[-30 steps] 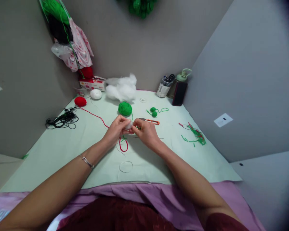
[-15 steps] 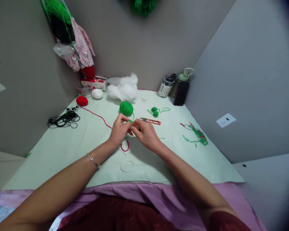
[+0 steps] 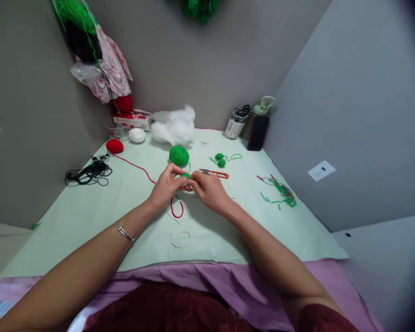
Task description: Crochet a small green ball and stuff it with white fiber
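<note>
Over the middle of the table my left hand [image 3: 166, 186] pinches a small green crocheted piece [image 3: 185, 175] between thumb and fingers. My right hand [image 3: 209, 189] is closed at the piece's right side, its fingertips touching it; any tool in them is too small to make out. Just behind my hands lies a green yarn ball [image 3: 179, 156], with a strand running down toward them. Orange snips [image 3: 215, 174] rest behind my right hand. Below my left hand are a loop of red yarn [image 3: 177, 216] and a thin white thread [image 3: 180, 240].
White stuffing [image 3: 174, 127], a white yarn ball [image 3: 136, 135] and a red one [image 3: 115, 146] sit at the back left. Black cord [image 3: 90, 173] lies left. Two small green balls [image 3: 221, 160], a pen cup [image 3: 235, 126], a phone [image 3: 258, 133] and yarn scraps [image 3: 284, 191] are right.
My left hand has shifted slightly left, and more of the green piece shows between my hands. The whole view has moved a little.
</note>
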### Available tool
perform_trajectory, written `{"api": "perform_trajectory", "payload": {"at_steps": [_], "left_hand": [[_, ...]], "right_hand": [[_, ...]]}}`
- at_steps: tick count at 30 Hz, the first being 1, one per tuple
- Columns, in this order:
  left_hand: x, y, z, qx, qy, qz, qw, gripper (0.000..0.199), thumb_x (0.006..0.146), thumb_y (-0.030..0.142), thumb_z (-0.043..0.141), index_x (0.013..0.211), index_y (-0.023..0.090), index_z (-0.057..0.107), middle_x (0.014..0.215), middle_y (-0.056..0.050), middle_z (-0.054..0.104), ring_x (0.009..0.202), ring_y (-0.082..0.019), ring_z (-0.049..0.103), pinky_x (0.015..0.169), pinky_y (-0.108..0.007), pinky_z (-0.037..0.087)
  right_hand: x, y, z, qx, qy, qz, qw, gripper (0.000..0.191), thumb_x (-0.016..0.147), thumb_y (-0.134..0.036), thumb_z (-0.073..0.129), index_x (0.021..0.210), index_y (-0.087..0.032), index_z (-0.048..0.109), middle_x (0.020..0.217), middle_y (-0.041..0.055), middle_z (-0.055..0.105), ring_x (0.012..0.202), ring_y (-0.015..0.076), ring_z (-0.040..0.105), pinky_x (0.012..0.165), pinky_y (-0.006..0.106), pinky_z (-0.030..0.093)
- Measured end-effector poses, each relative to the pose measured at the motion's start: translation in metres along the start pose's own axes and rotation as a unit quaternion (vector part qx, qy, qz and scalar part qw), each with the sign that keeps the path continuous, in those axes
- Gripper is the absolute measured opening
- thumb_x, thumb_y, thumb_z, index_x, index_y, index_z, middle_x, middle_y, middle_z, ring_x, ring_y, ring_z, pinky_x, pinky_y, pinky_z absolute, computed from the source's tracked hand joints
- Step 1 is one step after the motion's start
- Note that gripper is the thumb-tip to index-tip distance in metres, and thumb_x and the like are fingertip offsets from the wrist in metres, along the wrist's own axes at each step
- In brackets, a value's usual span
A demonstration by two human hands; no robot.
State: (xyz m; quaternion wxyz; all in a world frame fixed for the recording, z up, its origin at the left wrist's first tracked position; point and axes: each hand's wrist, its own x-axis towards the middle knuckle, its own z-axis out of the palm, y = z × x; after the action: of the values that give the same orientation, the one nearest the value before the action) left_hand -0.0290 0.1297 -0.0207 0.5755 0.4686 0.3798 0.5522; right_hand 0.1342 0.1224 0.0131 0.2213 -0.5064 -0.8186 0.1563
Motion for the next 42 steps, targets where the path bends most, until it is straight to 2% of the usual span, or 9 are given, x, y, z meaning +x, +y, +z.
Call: {"api": "perform_trajectory", "payload": {"at_steps": [3, 6, 9, 12, 18, 26, 32, 37, 42], "left_hand": [[0.002, -0.003, 0.001, 0.01, 0.03, -0.002, 0.999, 0.03, 0.07, 0.016, 0.079, 0.083, 0.02, 0.053, 0.073, 0.007, 0.062, 0.052, -0.009, 0.063, 0.051, -0.021, 0.054], [0.003, -0.006, 0.003, 0.008, 0.049, -0.014, 0.999, 0.024, 0.071, 0.014, 0.074, 0.078, 0.02, 0.052, 0.064, 0.008, 0.058, 0.047, -0.008, 0.057, 0.045, -0.018, 0.047], [0.0, -0.004, 0.004, -0.013, 0.045, -0.037, 0.998, 0.018, 0.073, 0.017, 0.069, 0.076, 0.021, 0.052, 0.063, 0.007, 0.058, 0.051, -0.011, 0.06, 0.049, -0.022, 0.053], [-0.004, 0.003, 0.005, -0.04, 0.023, -0.049, 0.998, 0.016, 0.078, 0.022, 0.069, 0.079, 0.021, 0.052, 0.068, 0.005, 0.062, 0.06, -0.012, 0.065, 0.061, -0.027, 0.061], [-0.007, 0.01, 0.005, -0.059, -0.028, -0.028, 0.997, 0.03, 0.079, 0.024, 0.081, 0.096, 0.02, 0.057, 0.086, 0.0, 0.074, 0.08, -0.014, 0.074, 0.086, -0.034, 0.063], [0.0, -0.002, 0.002, -0.032, -0.021, -0.017, 0.999, 0.027, 0.083, 0.032, 0.078, 0.087, 0.02, 0.054, 0.079, 0.001, 0.072, 0.069, -0.013, 0.071, 0.075, -0.032, 0.064], [0.005, -0.004, -0.001, 0.02, 0.024, 0.025, 0.999, 0.024, 0.073, 0.016, 0.074, 0.086, 0.02, 0.056, 0.079, 0.003, 0.066, 0.07, -0.012, 0.063, 0.066, -0.024, 0.056], [0.0, -0.007, 0.004, 0.044, 0.052, 0.087, 0.994, 0.022, 0.077, 0.015, 0.071, 0.091, 0.022, 0.055, 0.089, 0.001, 0.065, 0.079, -0.013, 0.064, 0.073, -0.026, 0.055], [-0.009, -0.007, 0.011, 0.053, 0.037, 0.121, 0.991, 0.025, 0.082, 0.017, 0.072, 0.099, 0.023, 0.056, 0.095, 0.001, 0.062, 0.081, -0.013, 0.064, 0.08, -0.029, 0.056]], "right_hand": [[-0.004, -0.008, 0.004, -0.004, -0.013, -0.013, 1.0, 0.016, 0.102, -0.023, 0.05, 0.092, -0.021, 0.062, 0.077, 0.0022, 0.073, 0.065, 0.0172, 0.058, 0.064, 0.028, 0.028], [-0.006, -0.013, 0.009, -0.007, -0.015, -0.016, 1.0, 0.01, 0.099, -0.02, 0.053, 0.095, -0.021, 0.062, 0.076, 0.0015, 0.073, 0.064, 0.0171, 0.057, 0.064, 0.028, 0.027], [-0.003, -0.01, 0.012, -0.004, 0.002, -0.005, 1.0, 0.005, 0.095, -0.02, 0.058, 0.094, -0.022, 0.063, 0.073, 0.0013, 0.07, 0.064, 0.0176, 0.056, 0.063, 0.029, 0.022], [0.001, -0.003, 0.009, 0.011, 0.033, 0.018, 0.999, 0.008, 0.095, -0.024, 0.061, 0.087, -0.022, 0.062, 0.069, 0.0011, 0.067, 0.064, 0.0173, 0.053, 0.063, 0.029, 0.021], [0.006, 0.006, -0.002, 0.105, 0.062, 0.042, 0.992, 0.022, 0.096, -0.033, 0.059, 0.077, -0.021, 0.06, 0.067, -0.0013, 0.066, 0.061, 0.0138, 0.052, 0.062, 0.026, 0.033], [0.004, 0.001, -0.005, 0.193, 0.024, 0.02, 0.981, 0.023, 0.096, -0.027, 0.053, 0.074, -0.02, 0.059, 0.065, -0.0028, 0.06, 0.061, 0.0126, 0.046, 0.062, 0.027, 0.031], [-0.002, -0.009, 0.001, 0.23, 0.006, 0.024, 0.973, 0.021, 0.091, -0.025, 0.056, 0.071, -0.021, 0.054, 0.064, -0.0045, 0.053, 0.06, 0.0123, 0.041, 0.062, 0.027, 0.029], [0.005, -0.005, 0.001, 0.277, -0.007, 0.038, 0.96, 0.028, 0.095, -0.036, 0.051, 0.073, -0.02, 0.06, 0.063, -0.0037, 0.053, 0.057, 0.0119, 0.042, 0.057, 0.026, 0.033], [0.011, 0.005, 0.0, 0.288, 0.022, 0.06, 0.955, 0.038, 0.093, -0.049, 0.057, 0.069, -0.019, 0.062, 0.056, -0.0054, 0.049, 0.051, 0.0099, 0.034, 0.051, 0.026, 0.029]]}}
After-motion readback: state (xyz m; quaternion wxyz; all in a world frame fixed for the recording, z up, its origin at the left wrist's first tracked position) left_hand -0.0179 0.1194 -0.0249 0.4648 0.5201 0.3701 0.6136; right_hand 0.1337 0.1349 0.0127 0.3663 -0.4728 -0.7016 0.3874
